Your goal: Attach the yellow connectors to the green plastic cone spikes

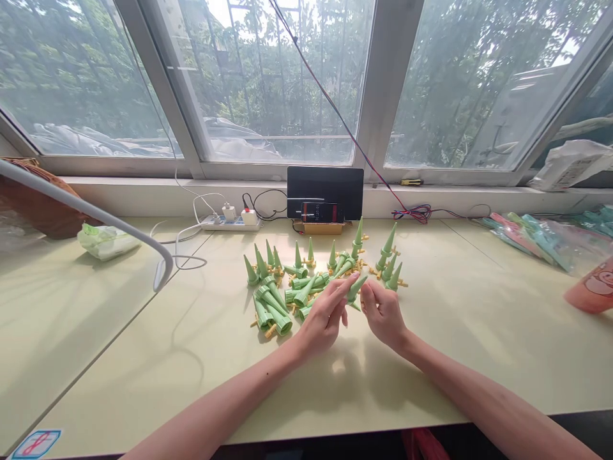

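My left hand [328, 314] is at the front right of a group of green plastic cones, its fingers pressed together round a cone-shaped green watering spike [356, 289]. The tip of that spike leans up to the right, while its base is hidden by the fingers. Just beside it, my right hand [384, 314] is closed, thumb against curled fingers. Whatever those fingers pinch is hidden. Several more green spikes [274, 305] with small yellow valves lie in a heap left of my hands. Others stand upright, points up, behind the heap and in a cluster [387, 248] at the right.
A dark screen [325, 182] with a phone [320, 212] before it stands at the back. A power strip [230, 222] with cables lies left of it. A grey curved bar [96, 207] crosses the left side. Plastic bags [531, 236] and a pink cup [592, 287] are at right.
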The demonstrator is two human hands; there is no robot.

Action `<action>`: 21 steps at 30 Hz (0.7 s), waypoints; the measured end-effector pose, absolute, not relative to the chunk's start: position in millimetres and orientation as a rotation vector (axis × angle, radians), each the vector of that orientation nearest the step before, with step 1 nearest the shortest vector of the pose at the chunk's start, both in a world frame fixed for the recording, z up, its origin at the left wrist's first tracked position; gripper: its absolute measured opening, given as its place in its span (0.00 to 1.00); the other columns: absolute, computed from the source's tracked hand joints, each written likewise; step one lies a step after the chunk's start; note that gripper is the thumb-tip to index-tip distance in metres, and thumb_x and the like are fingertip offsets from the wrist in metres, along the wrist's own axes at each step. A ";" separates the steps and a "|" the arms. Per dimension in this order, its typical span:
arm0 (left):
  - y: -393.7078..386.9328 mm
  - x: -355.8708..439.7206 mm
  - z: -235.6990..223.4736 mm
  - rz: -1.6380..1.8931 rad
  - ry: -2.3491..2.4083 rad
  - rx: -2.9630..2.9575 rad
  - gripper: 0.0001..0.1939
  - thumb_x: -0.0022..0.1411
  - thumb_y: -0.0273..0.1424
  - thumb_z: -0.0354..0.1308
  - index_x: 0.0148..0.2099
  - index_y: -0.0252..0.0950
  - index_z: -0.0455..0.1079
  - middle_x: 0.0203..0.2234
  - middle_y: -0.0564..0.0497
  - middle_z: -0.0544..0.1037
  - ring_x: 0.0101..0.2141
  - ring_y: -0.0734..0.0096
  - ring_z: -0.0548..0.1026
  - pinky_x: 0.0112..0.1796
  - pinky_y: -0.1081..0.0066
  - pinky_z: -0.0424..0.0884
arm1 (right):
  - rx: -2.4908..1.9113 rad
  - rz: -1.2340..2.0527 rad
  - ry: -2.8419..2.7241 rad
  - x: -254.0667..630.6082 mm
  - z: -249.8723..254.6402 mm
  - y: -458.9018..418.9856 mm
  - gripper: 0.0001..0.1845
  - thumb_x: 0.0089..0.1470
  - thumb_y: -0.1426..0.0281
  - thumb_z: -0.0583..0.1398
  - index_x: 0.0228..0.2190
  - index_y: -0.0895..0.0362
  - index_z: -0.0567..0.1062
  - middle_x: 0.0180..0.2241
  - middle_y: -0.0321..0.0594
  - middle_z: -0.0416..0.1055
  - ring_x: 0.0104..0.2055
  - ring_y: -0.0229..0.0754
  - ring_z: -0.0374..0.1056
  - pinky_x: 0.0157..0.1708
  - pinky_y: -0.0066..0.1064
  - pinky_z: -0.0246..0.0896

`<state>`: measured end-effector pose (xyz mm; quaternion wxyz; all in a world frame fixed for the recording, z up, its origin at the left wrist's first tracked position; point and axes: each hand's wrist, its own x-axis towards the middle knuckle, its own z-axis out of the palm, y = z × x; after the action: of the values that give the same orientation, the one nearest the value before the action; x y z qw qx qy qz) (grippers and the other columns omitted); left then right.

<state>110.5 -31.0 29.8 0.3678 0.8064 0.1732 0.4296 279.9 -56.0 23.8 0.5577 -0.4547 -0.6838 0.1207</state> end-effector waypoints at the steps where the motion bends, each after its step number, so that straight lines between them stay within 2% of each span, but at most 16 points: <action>1: -31.3 110.7 29.8 1.104 0.454 2.073 0.24 0.76 0.31 0.39 0.69 0.54 0.56 0.50 0.45 0.67 0.22 0.84 0.69 0.25 0.76 0.73 | -1.074 0.292 -1.609 279.8 23.5 -55.7 0.22 0.71 0.63 0.47 0.23 0.54 0.57 0.17 0.29 0.53 0.18 0.33 0.49 0.19 0.28 0.45; 4: -33.5 112.2 30.6 1.155 0.550 2.053 0.21 0.76 0.33 0.41 0.67 0.50 0.58 0.50 0.45 0.67 0.23 0.83 0.69 0.27 0.74 0.74 | -1.073 0.316 -1.590 279.9 22.7 -54.6 0.22 0.71 0.63 0.48 0.23 0.53 0.56 0.18 0.29 0.53 0.18 0.34 0.50 0.19 0.29 0.45; 7: -36.5 113.9 34.4 1.259 0.746 1.946 0.17 0.74 0.36 0.46 0.61 0.42 0.62 0.48 0.45 0.70 0.23 0.82 0.69 0.26 0.74 0.72 | -1.064 0.327 -1.576 280.2 22.1 -53.9 0.22 0.70 0.62 0.48 0.23 0.53 0.56 0.18 0.30 0.54 0.19 0.34 0.50 0.20 0.29 0.46; 10: -38.1 114.7 39.9 1.316 0.903 1.785 0.13 0.72 0.41 0.49 0.45 0.36 0.66 0.34 0.51 0.73 0.20 0.80 0.68 0.21 0.77 0.66 | -1.055 0.333 -1.572 280.4 22.3 -54.0 0.22 0.70 0.63 0.49 0.23 0.53 0.56 0.19 0.30 0.54 0.19 0.34 0.51 0.20 0.28 0.46; 13: -38.0 114.7 43.1 1.247 0.912 1.650 0.25 0.72 0.47 0.47 0.28 0.35 0.65 0.17 0.55 0.69 0.15 0.80 0.64 0.18 0.77 0.59 | -1.039 0.311 -1.613 280.4 24.0 -55.0 0.21 0.70 0.64 0.49 0.23 0.54 0.57 0.19 0.30 0.55 0.20 0.34 0.51 0.21 0.28 0.47; 15: -37.6 114.6 43.6 1.151 0.882 1.588 0.33 0.71 0.51 0.45 0.20 0.34 0.63 0.12 0.54 0.66 0.12 0.80 0.62 0.17 0.76 0.57 | -1.025 0.298 -1.672 280.4 25.6 -56.1 0.21 0.70 0.64 0.49 0.23 0.54 0.58 0.19 0.30 0.55 0.20 0.34 0.51 0.21 0.28 0.47; 17: -37.1 114.5 43.6 1.072 0.864 1.556 0.37 0.70 0.53 0.45 0.16 0.34 0.64 0.10 0.52 0.66 0.11 0.80 0.61 0.16 0.76 0.56 | -1.020 0.301 -1.724 280.5 26.9 -57.1 0.21 0.70 0.63 0.49 0.23 0.54 0.58 0.20 0.30 0.56 0.20 0.34 0.51 0.21 0.28 0.48; 21: -36.0 114.1 44.8 1.021 0.833 1.574 0.38 0.68 0.56 0.47 0.15 0.33 0.66 0.10 0.51 0.68 0.12 0.80 0.63 0.16 0.77 0.56 | -1.039 0.311 -1.738 280.6 27.2 -58.0 0.22 0.71 0.62 0.47 0.23 0.54 0.58 0.20 0.31 0.56 0.20 0.34 0.51 0.21 0.28 0.49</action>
<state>114.1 -36.0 44.8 0.5179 0.6559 0.3470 0.4256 280.6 -58.0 27.2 0.5196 -0.4334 -0.7249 0.1296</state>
